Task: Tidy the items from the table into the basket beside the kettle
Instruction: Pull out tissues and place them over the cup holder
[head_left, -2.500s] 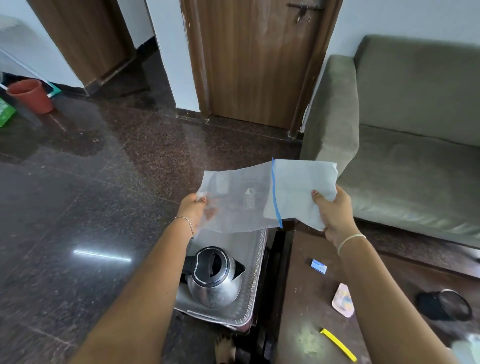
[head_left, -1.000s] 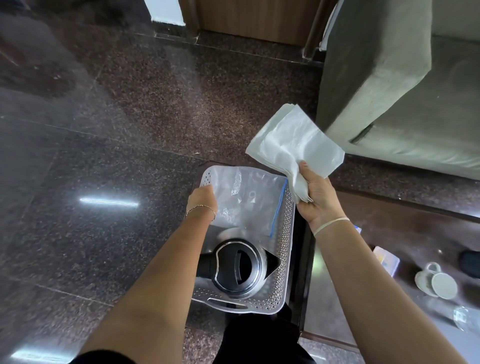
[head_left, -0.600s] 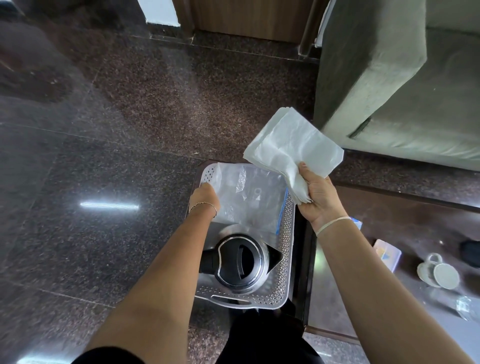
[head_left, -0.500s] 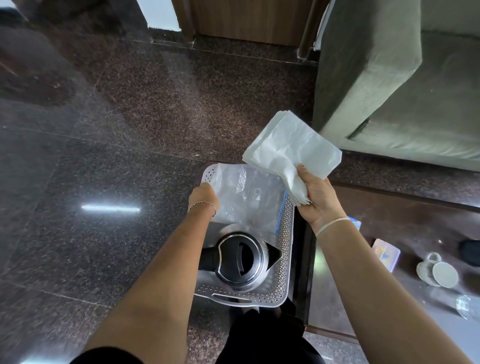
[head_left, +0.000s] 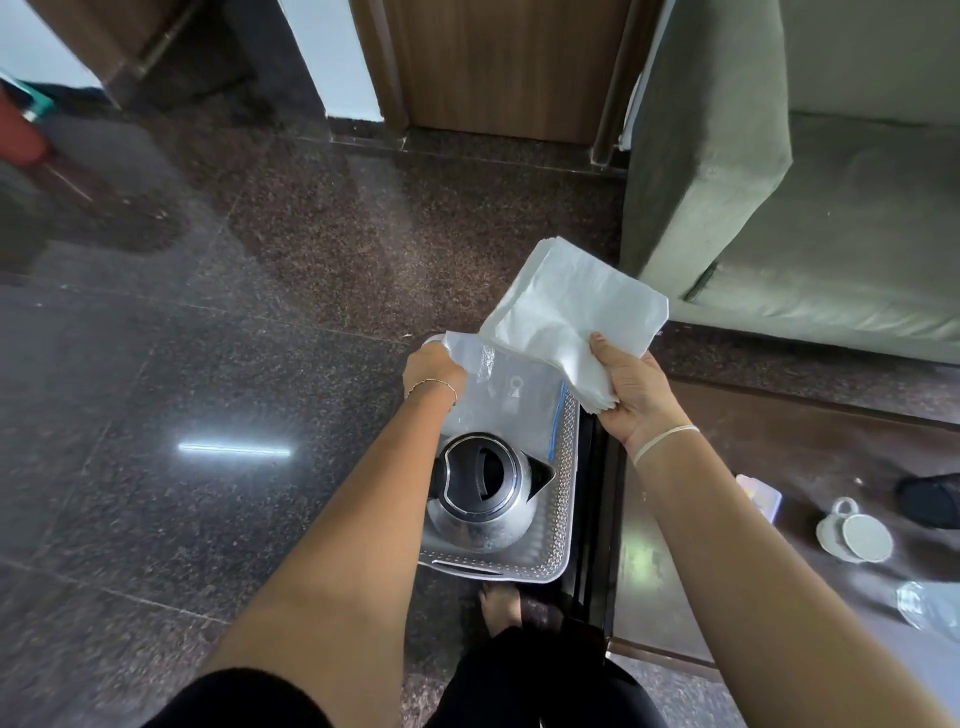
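A grey perforated basket (head_left: 563, 525) stands on the floor with a steel kettle (head_left: 485, 491) in its near half. A clear zip bag with a blue seal (head_left: 511, 400) lies in the far half of the basket. My left hand (head_left: 431, 369) grips that bag at its far left corner, inside the basket. My right hand (head_left: 626, 387) holds a stack of white napkins (head_left: 569, 306) in the air above the basket's far right corner.
To the right is the dark wooden table (head_left: 727, 467), bearing a small pastel box (head_left: 761, 496), a white cup lying on its side (head_left: 854, 530), a black object (head_left: 932, 499) and clear plastic (head_left: 930, 603). A grey sofa (head_left: 779, 182) stands behind. My bare foot (head_left: 501, 605) is by the basket.
The zip bag went from both hands in the air down into the basket with my left hand. My right hand keeps the napkins, drifting slightly toward the basket.
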